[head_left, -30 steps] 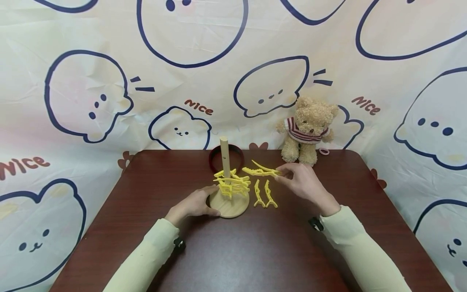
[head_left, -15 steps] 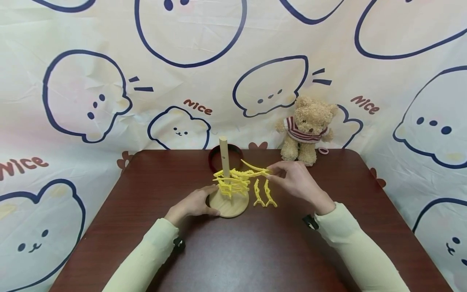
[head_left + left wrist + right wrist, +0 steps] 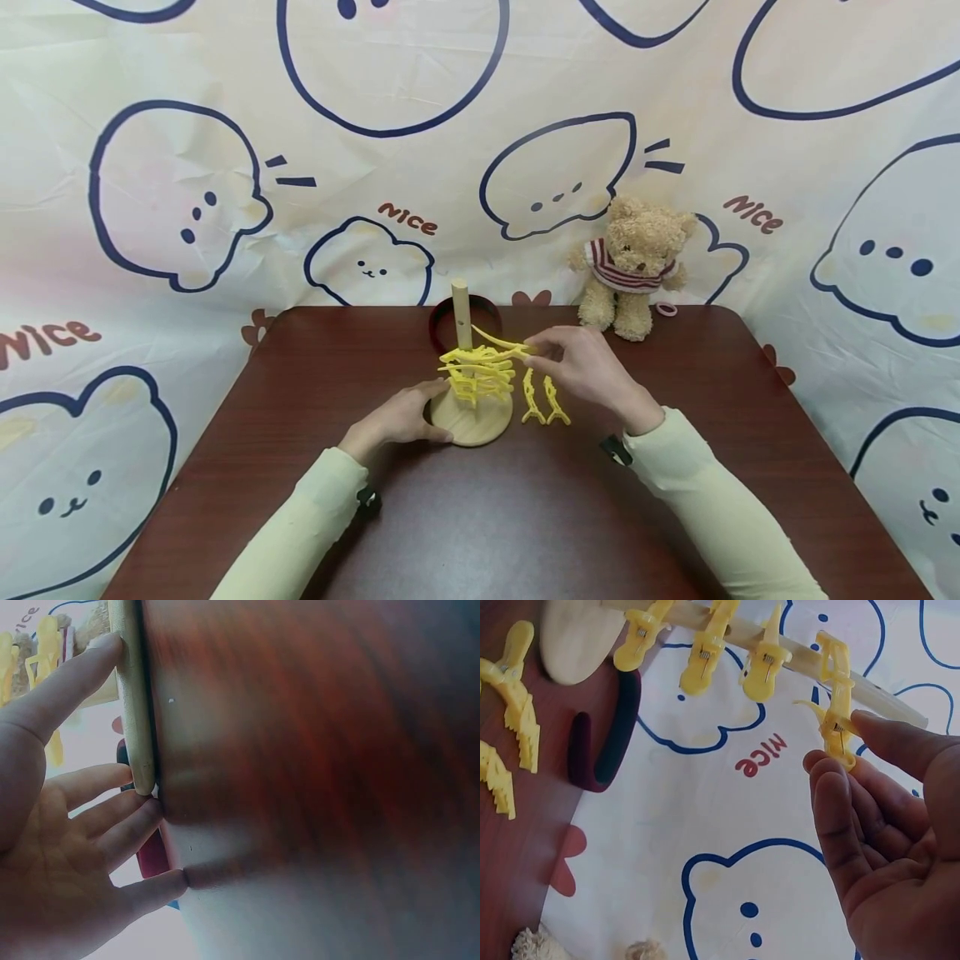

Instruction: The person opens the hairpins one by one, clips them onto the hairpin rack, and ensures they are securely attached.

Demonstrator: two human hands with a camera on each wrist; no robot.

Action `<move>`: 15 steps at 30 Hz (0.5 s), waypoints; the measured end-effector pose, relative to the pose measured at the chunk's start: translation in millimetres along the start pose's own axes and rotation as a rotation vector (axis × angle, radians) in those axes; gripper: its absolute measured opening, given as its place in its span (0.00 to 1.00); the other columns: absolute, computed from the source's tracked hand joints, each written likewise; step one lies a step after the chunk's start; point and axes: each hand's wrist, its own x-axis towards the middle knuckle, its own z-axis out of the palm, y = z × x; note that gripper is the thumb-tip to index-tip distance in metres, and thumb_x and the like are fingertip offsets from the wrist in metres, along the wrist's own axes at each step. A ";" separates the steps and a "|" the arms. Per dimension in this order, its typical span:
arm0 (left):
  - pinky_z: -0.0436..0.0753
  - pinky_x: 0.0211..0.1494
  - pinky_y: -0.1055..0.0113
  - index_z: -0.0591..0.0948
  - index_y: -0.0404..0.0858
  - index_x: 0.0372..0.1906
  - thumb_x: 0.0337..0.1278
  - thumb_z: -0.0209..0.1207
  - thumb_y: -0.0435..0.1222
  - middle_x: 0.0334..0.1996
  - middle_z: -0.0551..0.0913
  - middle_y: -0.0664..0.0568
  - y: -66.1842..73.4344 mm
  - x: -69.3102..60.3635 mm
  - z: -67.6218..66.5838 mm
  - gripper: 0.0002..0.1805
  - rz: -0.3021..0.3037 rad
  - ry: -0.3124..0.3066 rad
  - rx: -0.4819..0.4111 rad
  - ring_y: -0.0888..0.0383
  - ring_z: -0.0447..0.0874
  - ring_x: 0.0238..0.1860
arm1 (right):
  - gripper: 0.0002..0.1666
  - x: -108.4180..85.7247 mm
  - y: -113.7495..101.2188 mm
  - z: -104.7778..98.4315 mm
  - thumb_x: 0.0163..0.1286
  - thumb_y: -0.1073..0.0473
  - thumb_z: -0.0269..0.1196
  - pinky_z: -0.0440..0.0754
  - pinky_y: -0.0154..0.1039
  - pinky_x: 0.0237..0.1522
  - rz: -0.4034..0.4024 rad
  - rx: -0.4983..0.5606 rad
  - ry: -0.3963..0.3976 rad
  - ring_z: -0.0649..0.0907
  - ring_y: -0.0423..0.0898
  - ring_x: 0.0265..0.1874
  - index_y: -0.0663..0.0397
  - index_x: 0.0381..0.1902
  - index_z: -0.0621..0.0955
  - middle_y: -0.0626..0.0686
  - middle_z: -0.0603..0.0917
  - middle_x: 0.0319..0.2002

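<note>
A round-based wooden stand (image 3: 480,432) with an upright post stands on the table, several yellow hair clips (image 3: 480,385) fixed around the lower post. My left hand (image 3: 396,415) holds the base's left edge, thumb in front and fingers behind; in the left wrist view the thumb lies on the rim of the base (image 3: 133,697). Between thumb and fingertips, my right hand (image 3: 587,364) pinches the tail of another yellow hair clip (image 3: 838,724). That clip's prongs are spread, at the post (image 3: 889,701) above the others. Whether they straddle the post is unclear.
Two more yellow clips (image 3: 531,398) lie right of the stand, below my right hand. Behind the post is a dark red headband (image 3: 434,329). A teddy bear (image 3: 637,242) in a striped top sits at the back right beside a pink hair tie (image 3: 666,310).
My right hand has moved left with its hair clip, bringing the spread prongs from right of the stand to the post. The left hand stays at the base.
</note>
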 end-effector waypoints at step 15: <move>0.67 0.75 0.48 0.65 0.38 0.75 0.46 0.75 0.51 0.75 0.65 0.41 0.0 -0.6 0.3 0.51 0.004 0.001 0.007 0.43 0.64 0.75 | 0.13 10.4 -6.1 14.3 0.63 0.51 0.72 0.82 0.35 0.32 -0.033 0.035 0.004 0.85 0.35 0.29 0.47 0.44 0.89 0.45 0.91 0.36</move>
